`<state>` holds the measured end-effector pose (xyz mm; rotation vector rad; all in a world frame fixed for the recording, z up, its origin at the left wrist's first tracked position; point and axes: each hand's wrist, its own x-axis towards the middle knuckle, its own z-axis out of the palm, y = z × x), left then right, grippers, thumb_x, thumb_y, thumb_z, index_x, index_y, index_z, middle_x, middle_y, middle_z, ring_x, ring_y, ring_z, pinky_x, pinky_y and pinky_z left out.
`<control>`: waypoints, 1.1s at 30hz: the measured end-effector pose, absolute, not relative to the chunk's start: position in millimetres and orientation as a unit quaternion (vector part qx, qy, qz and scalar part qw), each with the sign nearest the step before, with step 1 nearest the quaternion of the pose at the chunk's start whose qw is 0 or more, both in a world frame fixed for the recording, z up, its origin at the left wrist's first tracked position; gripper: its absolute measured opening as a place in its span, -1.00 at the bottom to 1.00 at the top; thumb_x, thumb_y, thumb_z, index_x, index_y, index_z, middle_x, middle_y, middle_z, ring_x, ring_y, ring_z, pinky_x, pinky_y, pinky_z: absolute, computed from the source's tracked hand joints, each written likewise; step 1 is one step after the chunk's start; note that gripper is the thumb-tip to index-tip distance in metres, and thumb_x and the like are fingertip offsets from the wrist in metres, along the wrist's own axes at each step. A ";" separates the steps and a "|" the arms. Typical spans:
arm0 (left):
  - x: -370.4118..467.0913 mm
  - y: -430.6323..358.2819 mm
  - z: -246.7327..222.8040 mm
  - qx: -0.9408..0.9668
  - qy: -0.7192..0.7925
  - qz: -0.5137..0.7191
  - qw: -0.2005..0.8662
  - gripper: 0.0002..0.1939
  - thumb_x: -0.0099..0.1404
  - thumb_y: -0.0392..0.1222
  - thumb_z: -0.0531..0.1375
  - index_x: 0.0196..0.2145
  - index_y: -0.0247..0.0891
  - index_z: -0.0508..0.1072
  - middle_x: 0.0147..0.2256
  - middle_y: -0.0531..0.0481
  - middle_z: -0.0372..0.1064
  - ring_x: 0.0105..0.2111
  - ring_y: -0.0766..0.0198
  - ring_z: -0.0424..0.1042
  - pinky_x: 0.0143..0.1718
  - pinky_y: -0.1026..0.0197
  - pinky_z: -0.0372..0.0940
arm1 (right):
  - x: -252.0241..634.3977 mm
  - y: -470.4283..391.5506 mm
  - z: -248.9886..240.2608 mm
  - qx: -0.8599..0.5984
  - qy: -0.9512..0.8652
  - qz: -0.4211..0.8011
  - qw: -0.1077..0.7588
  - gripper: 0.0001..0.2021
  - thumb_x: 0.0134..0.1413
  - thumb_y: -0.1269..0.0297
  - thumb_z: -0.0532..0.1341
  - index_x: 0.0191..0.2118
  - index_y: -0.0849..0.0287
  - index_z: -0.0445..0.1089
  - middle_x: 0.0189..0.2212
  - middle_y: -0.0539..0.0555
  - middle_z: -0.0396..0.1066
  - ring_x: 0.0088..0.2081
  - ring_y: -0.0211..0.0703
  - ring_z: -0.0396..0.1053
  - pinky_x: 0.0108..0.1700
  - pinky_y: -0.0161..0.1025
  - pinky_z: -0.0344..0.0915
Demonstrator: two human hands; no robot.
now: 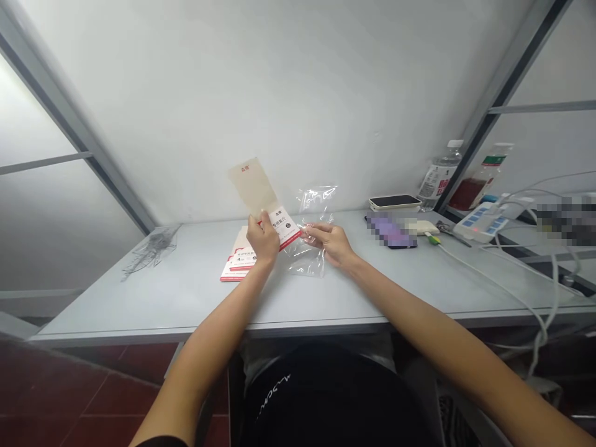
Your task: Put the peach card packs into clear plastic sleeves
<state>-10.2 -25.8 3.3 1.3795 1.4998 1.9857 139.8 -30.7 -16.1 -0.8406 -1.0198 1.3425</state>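
My left hand (263, 241) is closed around a white and red cardboard ruler-set packet (287, 227). Its long cream flap (251, 183) stands raised above the hand. Close to the packet's right corner, my right hand (334, 243) pinches a clear plastic bag (311, 264). The bag spreads above and below those fingers, and its contents, if any, cannot be made out. Beneath the left hand and wrist, more white and red packets (233, 273) lie overlapping on the grey desk (186, 307), partly covered by the hand and forearm.
A scribbled dark patch (153, 248) marks the desk's left side. To the right are a phone on a box (395, 202), a blurred purple phone (392, 232), a power strip (482, 221) with trailing cables (498, 285), and a clear bottle (437, 180) against the frame.
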 end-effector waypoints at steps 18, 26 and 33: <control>0.5 -29.1 -10.6 0.549 0.460 0.647 0.261 -0.71 0.22 0.08 0.09 -0.37 -0.21 0.35 -0.42 0.01 0.35 -0.41 0.30 0.31 -0.38 0.27 0.18 | 134.3 -37.8 -7.7 -0.360 -0.419 0.582 0.597 -0.79 -0.27 0.33 0.39 -0.40 0.25 0.47 -0.47 0.06 0.49 -0.44 -0.21 0.43 -0.31 -0.24 0.40; -1.1 -27.1 -6.4 0.611 0.352 0.611 0.359 -0.66 0.10 0.00 0.21 -0.22 -0.25 0.40 -0.22 -0.07 0.40 -0.19 0.23 0.37 -0.22 0.25 0.26 | 140.5 -34.8 -5.1 -0.360 -0.378 0.582 0.623 -0.73 -0.39 0.29 0.44 -0.46 0.25 0.44 -0.54 0.02 0.47 -0.48 -0.21 0.42 -0.39 -0.26 0.40; -25.8 -20.4 6.2 0.650 0.427 0.479 0.406 -0.51 0.14 0.21 0.08 -0.61 -0.32 0.36 -0.60 0.03 0.28 -0.56 0.35 0.25 -0.47 0.27 0.15 | 146.5 -32.8 -6.2 -0.372 -0.431 0.578 0.585 -0.73 -0.39 0.24 0.44 -0.48 0.24 0.45 -0.54 0.03 0.47 -0.49 -0.22 0.41 -0.39 -0.27 0.37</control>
